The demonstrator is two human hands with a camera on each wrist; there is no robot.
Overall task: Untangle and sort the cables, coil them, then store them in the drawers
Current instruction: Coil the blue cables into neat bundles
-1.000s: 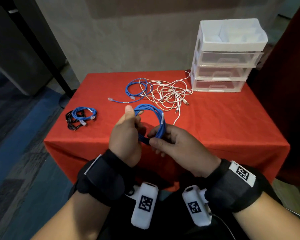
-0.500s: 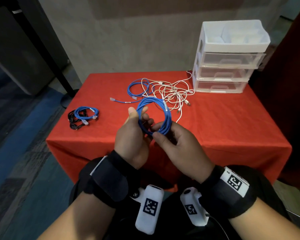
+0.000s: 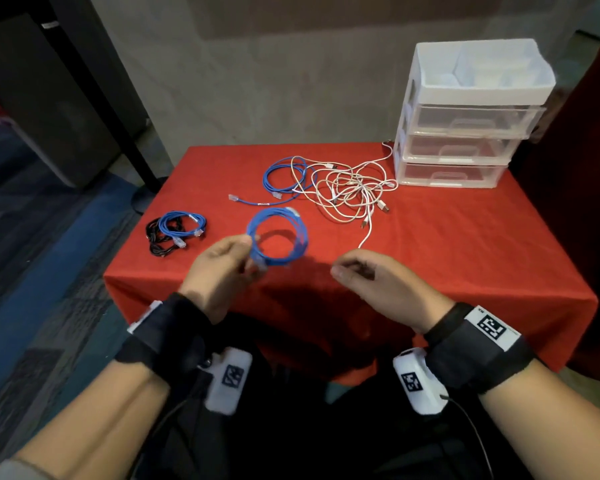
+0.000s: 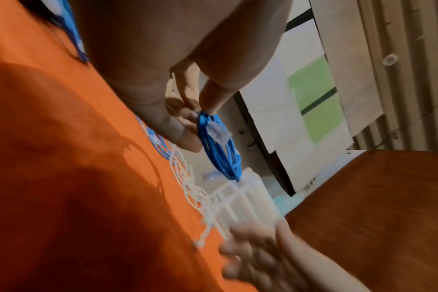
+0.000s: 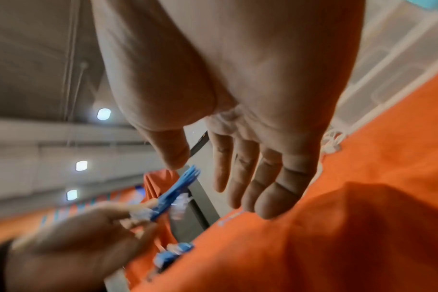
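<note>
Left hand [image 3: 219,268]: grip pinched on the near edge of the blue coil [image 3: 279,237], held above the desk [image 3: 465,244].
Right hand [image 3: 378,278]: apart from the coil, holding nothing, fingers loosely extended in the right wrist view.
Blue coil: smooth round loops of thin cord; clear plastic plug [image 4: 216,131] plain only in the left wrist view.
White tangle [image 3: 350,188]: thin glossy cords, looped, lying beside the drawers [image 3: 458,147].
Drawers: translucent plastic, stacked three, open white tray on top.
Desk: red cloth, matte.
Far left: small blue and black coils [image 3: 175,232].
</note>
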